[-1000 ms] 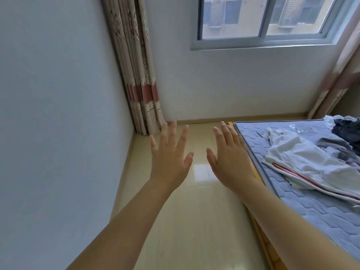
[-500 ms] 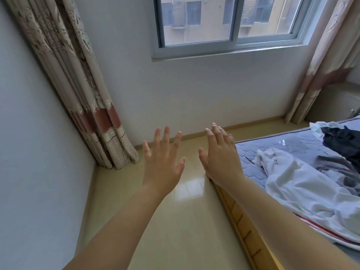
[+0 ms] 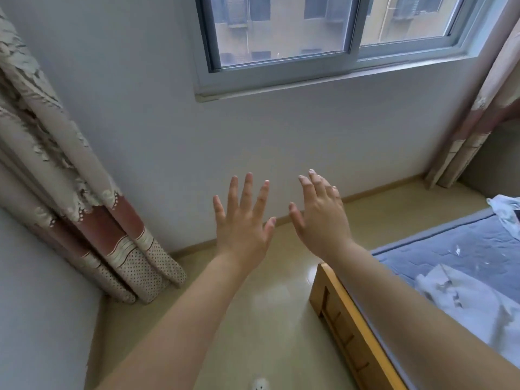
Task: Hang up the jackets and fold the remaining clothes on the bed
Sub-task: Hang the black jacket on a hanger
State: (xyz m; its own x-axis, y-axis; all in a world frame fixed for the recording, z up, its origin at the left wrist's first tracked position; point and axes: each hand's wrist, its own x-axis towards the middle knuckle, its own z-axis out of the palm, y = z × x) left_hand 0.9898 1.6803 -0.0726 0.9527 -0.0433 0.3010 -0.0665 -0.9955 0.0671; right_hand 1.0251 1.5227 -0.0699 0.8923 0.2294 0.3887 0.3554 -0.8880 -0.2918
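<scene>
Ahead, the left hand (image 3: 242,229) and right hand (image 3: 320,223) hover, fingers (image 3: 247,190) straight and empty, between curtain (image 3: 92,220) and bed (image 3: 346,327).

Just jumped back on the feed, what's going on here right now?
A person holds both hands out in front, fingers spread, above the floor beside the bed. The left hand and the right hand are empty and touch nothing. On the bed's blue-grey mattress, at the right, a white garment lies crumpled, not yet folded. More white cloth shows at the far right edge. No jacket or hanger can be made out in this view.
</scene>
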